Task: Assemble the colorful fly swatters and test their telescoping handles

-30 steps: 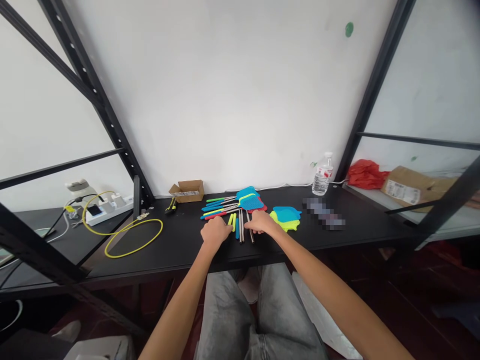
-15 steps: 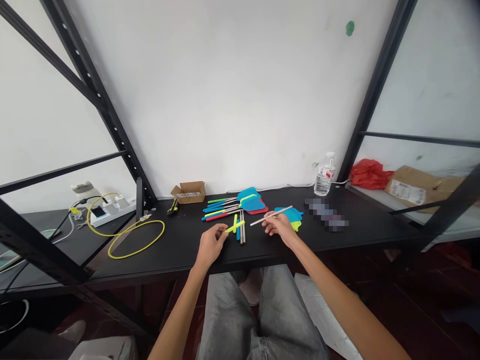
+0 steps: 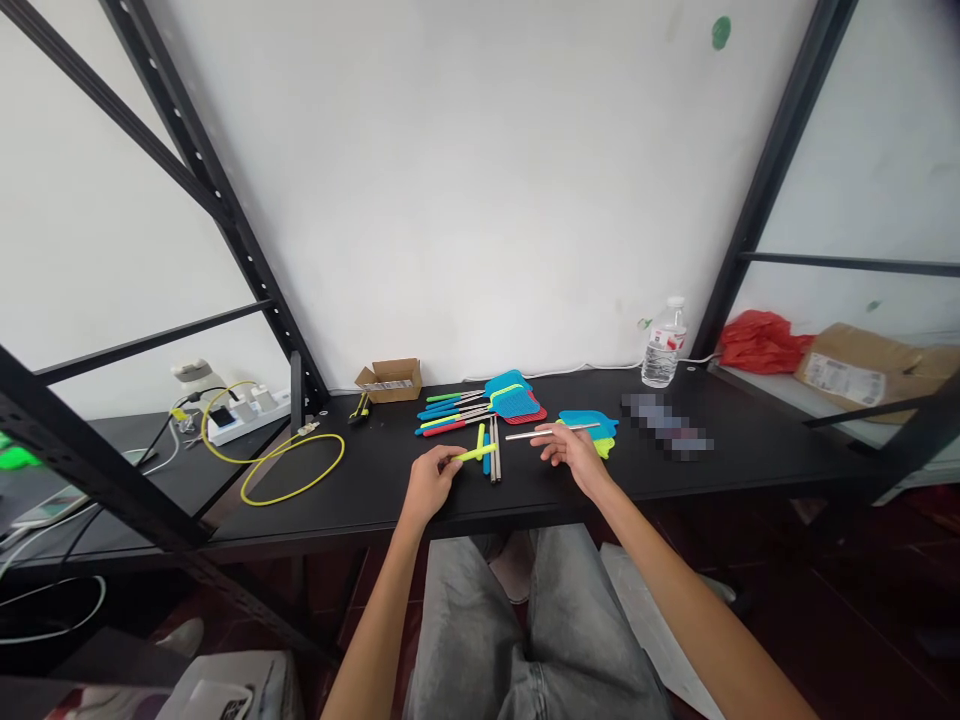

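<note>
My left hand (image 3: 432,484) is closed on a yellow-green handle tube (image 3: 475,454), its free end pointing right. In my right hand (image 3: 571,456) is a thin silver metal rod (image 3: 523,435), held between thumb and fingers and pointing left toward the tube; the two are apart. Between the hands lie another yellow-green handle, a blue handle (image 3: 487,462) and metal rods (image 3: 496,462) on the black table. Blue fly swatter heads (image 3: 592,420) and a yellow-green one (image 3: 604,447) lie just behind my right hand. Assembled fly swatters (image 3: 513,396) in several colours are stacked farther back.
A small open cardboard box (image 3: 396,381) and a yellow-black cutter (image 3: 360,408) are at the back left. A coiled yellow cable (image 3: 341,462) and power strip (image 3: 251,415) lie left. A water bottle (image 3: 663,345) stands back right, near a blurred item (image 3: 667,425). Black metal posts frame both sides.
The rod in my right hand has tipped from a slant to nearly level. My left hand still holds the yellow-green tube. The whole view has shifted slightly.
</note>
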Action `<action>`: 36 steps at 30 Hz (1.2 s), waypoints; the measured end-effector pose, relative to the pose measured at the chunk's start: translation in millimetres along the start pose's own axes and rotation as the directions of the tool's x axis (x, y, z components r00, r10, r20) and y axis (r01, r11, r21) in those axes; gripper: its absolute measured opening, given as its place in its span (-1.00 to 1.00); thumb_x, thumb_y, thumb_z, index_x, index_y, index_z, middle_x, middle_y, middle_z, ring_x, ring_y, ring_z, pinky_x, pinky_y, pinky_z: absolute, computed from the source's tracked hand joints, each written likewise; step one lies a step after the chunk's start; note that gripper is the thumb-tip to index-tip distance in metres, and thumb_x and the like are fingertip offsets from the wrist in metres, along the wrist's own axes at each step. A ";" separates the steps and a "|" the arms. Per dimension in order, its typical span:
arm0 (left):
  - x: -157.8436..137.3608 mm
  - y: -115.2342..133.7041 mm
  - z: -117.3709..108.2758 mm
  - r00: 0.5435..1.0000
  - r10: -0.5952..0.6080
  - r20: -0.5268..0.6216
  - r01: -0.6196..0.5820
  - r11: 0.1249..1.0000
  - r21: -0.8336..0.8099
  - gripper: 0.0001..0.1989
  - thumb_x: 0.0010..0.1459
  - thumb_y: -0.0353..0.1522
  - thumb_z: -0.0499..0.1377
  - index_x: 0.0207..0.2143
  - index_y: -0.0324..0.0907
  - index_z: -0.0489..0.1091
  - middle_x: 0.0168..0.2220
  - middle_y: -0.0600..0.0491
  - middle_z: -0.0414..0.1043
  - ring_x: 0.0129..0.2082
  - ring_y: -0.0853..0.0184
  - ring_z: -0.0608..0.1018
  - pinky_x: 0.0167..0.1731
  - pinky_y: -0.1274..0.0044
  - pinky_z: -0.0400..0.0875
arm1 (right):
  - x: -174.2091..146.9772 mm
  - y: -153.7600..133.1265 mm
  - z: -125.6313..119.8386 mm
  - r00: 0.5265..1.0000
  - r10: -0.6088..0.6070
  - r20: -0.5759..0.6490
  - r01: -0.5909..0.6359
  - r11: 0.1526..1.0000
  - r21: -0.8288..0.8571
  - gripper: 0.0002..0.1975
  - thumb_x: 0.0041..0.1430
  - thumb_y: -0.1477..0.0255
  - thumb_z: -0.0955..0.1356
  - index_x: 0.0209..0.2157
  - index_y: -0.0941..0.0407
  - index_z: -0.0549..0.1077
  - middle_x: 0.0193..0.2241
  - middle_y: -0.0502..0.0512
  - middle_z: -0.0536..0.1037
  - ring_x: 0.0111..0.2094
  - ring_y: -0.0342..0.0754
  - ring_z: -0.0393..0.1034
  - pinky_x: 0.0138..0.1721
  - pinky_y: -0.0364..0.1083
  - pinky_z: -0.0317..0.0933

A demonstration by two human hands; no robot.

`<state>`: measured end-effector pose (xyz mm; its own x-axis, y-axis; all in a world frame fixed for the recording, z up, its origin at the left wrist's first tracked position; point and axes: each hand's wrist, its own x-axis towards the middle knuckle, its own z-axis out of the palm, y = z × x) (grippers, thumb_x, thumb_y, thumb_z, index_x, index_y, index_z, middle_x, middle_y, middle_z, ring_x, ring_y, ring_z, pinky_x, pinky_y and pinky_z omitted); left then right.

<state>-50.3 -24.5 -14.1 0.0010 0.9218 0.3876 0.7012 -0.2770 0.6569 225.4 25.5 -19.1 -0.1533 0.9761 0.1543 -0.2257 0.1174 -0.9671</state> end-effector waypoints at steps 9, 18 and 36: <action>0.6 -1.5 0.3 1.000 0.009 0.019 -0.009 1.000 0.002 -0.76 0.15 -0.40 0.12 -0.18 -0.14 0.54 -0.25 0.03 0.57 -0.34 0.33 0.53 -0.28 0.54 0.38 | -0.6 1.4 1.7 0.999 -0.018 0.027 0.017 0.999 0.036 -0.69 0.04 0.21 0.39 -0.29 0.16 0.44 -0.39 0.18 0.64 -0.53 -0.12 0.43 -0.56 -0.20 0.12; -0.6 1.1 -0.1 1.000 -0.009 0.028 0.008 1.000 0.023 -0.77 0.15 -0.39 0.13 -0.18 -0.13 0.53 -0.23 0.04 0.57 -0.32 0.32 0.53 -0.25 0.52 0.39 | -1.6 2.7 1.4 0.998 -0.036 0.049 0.037 0.999 -0.005 -0.68 0.05 0.18 0.40 -0.29 0.16 0.48 -0.39 0.18 0.64 -0.52 -0.11 0.42 -0.55 -0.18 0.11; -1.4 0.4 -0.8 0.998 0.010 0.060 -0.014 0.998 0.056 -0.74 0.16 -0.36 0.12 -0.15 -0.11 0.55 -0.28 0.04 0.56 -0.34 0.32 0.51 -0.30 0.54 0.35 | -2.9 2.1 2.4 0.991 -0.077 0.106 0.087 0.993 -0.085 -0.62 0.06 0.13 0.40 -0.24 0.16 0.54 -0.36 0.20 0.64 -0.50 -0.10 0.42 -0.56 -0.17 0.10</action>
<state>-50.5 -26.2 -13.8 0.0506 0.9334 0.3551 0.7403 -0.2738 0.6141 223.0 22.4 -21.1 -0.2367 0.9391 0.2492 -0.1553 0.2166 -0.9638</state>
